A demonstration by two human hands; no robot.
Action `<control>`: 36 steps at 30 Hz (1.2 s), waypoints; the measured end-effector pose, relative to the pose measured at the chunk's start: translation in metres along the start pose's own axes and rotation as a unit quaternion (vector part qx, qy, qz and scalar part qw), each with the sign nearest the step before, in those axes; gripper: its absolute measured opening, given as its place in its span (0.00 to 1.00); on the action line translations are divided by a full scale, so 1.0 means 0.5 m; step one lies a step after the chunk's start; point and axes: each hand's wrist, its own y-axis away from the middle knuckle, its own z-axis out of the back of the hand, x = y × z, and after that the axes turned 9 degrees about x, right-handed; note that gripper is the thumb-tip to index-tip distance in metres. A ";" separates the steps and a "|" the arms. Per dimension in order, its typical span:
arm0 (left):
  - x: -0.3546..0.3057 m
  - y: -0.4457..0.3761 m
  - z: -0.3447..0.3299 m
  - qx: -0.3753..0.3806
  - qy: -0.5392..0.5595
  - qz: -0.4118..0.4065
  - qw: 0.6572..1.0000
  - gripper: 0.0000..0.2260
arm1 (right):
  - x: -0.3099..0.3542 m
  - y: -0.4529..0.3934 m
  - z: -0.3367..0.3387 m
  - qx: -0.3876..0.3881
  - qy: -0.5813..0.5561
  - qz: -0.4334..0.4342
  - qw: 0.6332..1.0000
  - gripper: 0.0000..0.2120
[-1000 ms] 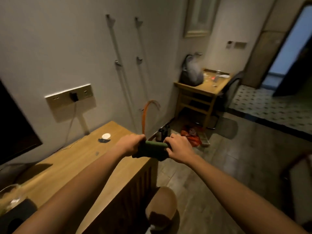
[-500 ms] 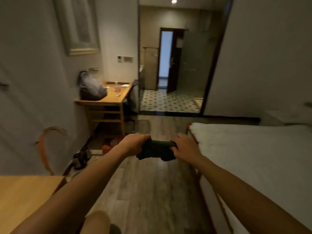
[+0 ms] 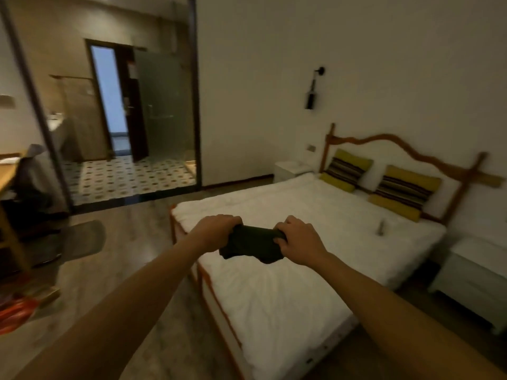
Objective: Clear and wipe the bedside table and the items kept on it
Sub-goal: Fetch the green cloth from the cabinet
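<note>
A dark green cloth, bunched and stretched, hangs between both hands out in front of me, above the near left corner of the bed. My left hand grips its left end and my right hand grips its right end. A white bedside table stands at the right edge of the view, beside the bed; its top looks bare from here. A second white bedside table stands on the far side of the bed, near the headboard.
The bed with white bedding fills the middle, with two striped yellow pillows and a small dark object on it. A chair and wooden desk stand left. A glass partition opens onto a tiled bathroom.
My view has swung right, from the wooden counter and wall, past the desk, to the bed and bedside tables. Both hands keep hold of the cloth throughout.
</note>
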 end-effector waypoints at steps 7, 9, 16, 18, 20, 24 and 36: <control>-0.242 -0.235 -0.069 0.041 -0.029 -0.122 0.991 0.16 | -0.280 0.135 0.010 -0.001 -0.013 -0.118 0.993 0.12; -0.313 -0.306 -0.089 0.047 -0.043 -0.157 0.985 0.15 | -0.357 0.173 0.004 0.002 -0.015 -0.151 0.988 0.12; -0.527 -0.558 -0.163 0.066 -0.058 -0.256 0.963 0.14 | -0.621 0.230 -0.001 0.002 -0.023 -0.251 0.968 0.13; -0.588 -0.659 -0.188 0.069 -0.044 -0.281 0.956 0.13 | -0.716 0.224 -0.004 -0.003 -0.023 -0.279 0.960 0.13; -0.641 -0.736 -0.195 0.073 -0.014 -0.296 0.952 0.12 | -0.791 0.218 -0.002 -0.014 -0.033 -0.305 0.952 0.13; -0.731 -0.892 -0.213 0.090 0.067 -0.302 0.947 0.10 | -0.941 0.203 0.005 -0.011 -0.052 -0.353 0.934 0.13; -1.081 -1.287 -0.315 0.127 0.144 -0.407 0.893 0.08 | -1.398 0.264 -0.010 -0.047 -0.094 -0.465 0.879 0.10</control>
